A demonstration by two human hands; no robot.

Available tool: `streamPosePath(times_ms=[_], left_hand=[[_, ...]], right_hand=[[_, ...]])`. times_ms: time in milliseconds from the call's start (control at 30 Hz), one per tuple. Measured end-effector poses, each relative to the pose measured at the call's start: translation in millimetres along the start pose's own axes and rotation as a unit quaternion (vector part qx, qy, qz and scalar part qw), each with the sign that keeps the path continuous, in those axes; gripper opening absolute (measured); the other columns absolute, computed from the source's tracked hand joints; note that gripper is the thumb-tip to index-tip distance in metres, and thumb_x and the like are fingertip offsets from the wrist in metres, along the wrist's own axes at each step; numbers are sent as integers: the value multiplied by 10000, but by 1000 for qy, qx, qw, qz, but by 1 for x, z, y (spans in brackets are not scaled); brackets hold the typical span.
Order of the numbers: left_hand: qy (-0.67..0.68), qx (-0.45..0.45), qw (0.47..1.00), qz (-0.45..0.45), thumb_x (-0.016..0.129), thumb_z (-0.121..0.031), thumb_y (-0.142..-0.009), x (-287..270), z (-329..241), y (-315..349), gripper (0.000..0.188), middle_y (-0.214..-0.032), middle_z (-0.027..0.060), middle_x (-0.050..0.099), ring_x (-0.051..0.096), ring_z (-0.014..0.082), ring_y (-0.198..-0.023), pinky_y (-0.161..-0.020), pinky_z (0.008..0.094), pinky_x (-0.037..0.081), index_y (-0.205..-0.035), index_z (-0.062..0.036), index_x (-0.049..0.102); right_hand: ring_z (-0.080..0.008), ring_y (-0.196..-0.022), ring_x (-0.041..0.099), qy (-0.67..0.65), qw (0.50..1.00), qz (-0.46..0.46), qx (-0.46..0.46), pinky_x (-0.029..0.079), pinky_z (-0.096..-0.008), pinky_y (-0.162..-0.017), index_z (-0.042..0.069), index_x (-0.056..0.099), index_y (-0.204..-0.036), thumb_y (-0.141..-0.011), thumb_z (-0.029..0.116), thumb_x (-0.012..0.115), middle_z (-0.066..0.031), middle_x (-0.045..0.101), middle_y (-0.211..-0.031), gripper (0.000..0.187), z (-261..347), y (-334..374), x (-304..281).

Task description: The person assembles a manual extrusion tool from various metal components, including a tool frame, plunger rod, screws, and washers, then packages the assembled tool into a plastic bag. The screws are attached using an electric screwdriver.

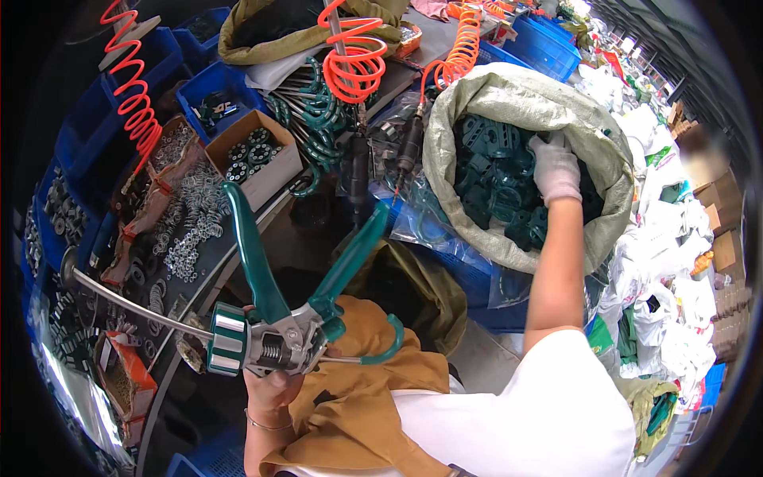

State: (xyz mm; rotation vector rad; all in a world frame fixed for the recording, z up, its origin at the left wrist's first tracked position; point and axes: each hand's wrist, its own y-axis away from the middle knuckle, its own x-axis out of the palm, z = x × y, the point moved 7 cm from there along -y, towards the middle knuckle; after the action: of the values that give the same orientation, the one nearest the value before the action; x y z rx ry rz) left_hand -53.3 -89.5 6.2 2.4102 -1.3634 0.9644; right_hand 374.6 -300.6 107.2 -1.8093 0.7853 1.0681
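Note:
A partly built caulking gun [284, 350] is in my left hand [274, 388], which closes around its metal body from below. It has two long green handles pointing up, a green-and-silver collar and a metal rod. The rod ends in a disc [68, 267] at the left and a green hook [393, 340] at the right. My right hand [556, 168], in a whitish glove, reaches into a pale woven sack [447, 151]. Its fingers look stretched out and apart against the dark green plastic parts [494, 179] there; some fingers are partly hidden.
Coiled orange air hoses [354, 60] hang over the bench, with dark power screwdrivers [409, 143] below. Hooked rods [314, 119] lie beside a cardboard box [266, 171] of round parts. Loose washers and springs [191, 222] cover the left bench near blue bins [87, 151]. White bags [660, 270] pile up right.

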Motion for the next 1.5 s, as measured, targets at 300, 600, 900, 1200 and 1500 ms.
streamPosePath(times_ms=[300,600,900,1200,1500], left_hand=[[5,38,997,-67,719,-180,-837,-33,-6,1,567,-1244,126,543,581,265,-1093,-851,464,545,-1306,-33,438],[104,35,994,-17,661,8,-826,-19,17,-7,525,-1231,58,543,561,171,-1115,-942,340,474,-1299,-77,449],[278,2,946,-167,618,-78,-892,-48,23,30,419,-1198,-20,521,533,108,-1081,-911,298,456,-1286,-125,485],[202,104,974,-4,675,-129,-809,-31,-24,30,638,-1415,52,393,411,211,-1284,-1061,410,342,-1371,-96,377],[102,84,959,-252,661,29,-819,-82,-69,51,347,-1085,75,652,634,181,-1008,-879,356,527,-1143,-42,560]], right_hand=[[-342,-841,620,-261,936,-65,-227,484,-378,-740,48,627,-946,-849,151,635,-147,649,-896,143,26,23,-51],[-307,-794,574,-613,627,-118,-466,483,-379,-654,76,626,-965,-728,6,655,-95,567,-863,249,287,192,-174],[-315,-825,548,-597,607,-85,-518,416,-406,-814,54,598,-959,-891,81,574,-117,578,-843,77,333,226,-188],[-318,-867,551,-548,645,-162,-508,399,-425,-842,131,636,-872,-769,190,706,-60,606,-943,138,348,221,-202],[-265,-958,566,-673,658,-176,-290,437,-385,-884,49,597,-1015,-975,211,486,-126,606,-1028,201,310,157,-141]])
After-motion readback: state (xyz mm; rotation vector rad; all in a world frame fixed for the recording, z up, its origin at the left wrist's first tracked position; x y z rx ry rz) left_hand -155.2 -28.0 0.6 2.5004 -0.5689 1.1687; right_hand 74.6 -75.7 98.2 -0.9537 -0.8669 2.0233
